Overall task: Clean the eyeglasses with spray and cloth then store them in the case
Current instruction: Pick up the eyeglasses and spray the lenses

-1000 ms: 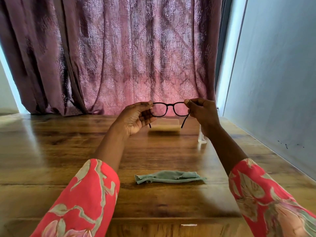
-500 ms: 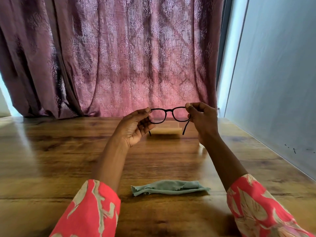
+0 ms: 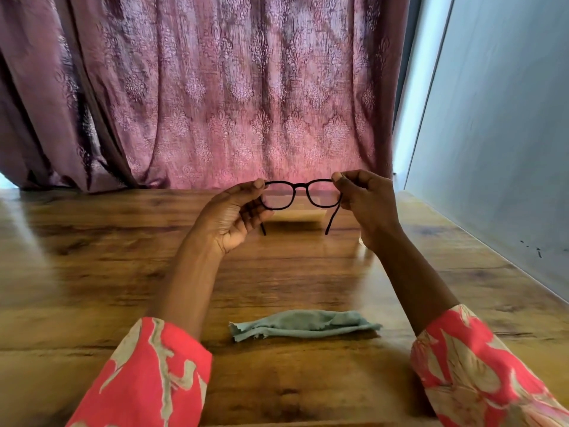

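Note:
Black-framed eyeglasses (image 3: 301, 186) hang in the air above the far middle of the wooden table (image 3: 92, 272), temples unfolded and pointing down toward me. My left hand (image 3: 234, 217) pinches the frame's left corner and my right hand (image 3: 366, 204) pinches the right corner. A crumpled pale green cloth (image 3: 304, 325) lies on the table between my forearms, touched by neither hand. Behind the glasses a tan case (image 3: 295, 215) rests on the table, partly hidden by them. A bit of a clear spray bottle (image 3: 361, 241) shows under my right wrist.
A patterned mauve curtain (image 3: 231, 97) hangs along the table's far edge. A grey-blue wall (image 3: 498, 143) runs along the table's right side. My red floral sleeves (image 3: 147, 377) fill the lower corners.
The view has tilted a little, so hands and glasses sit lower in frame than a second ago. Both hands keep the same hold on the frame. The cloth has not moved.

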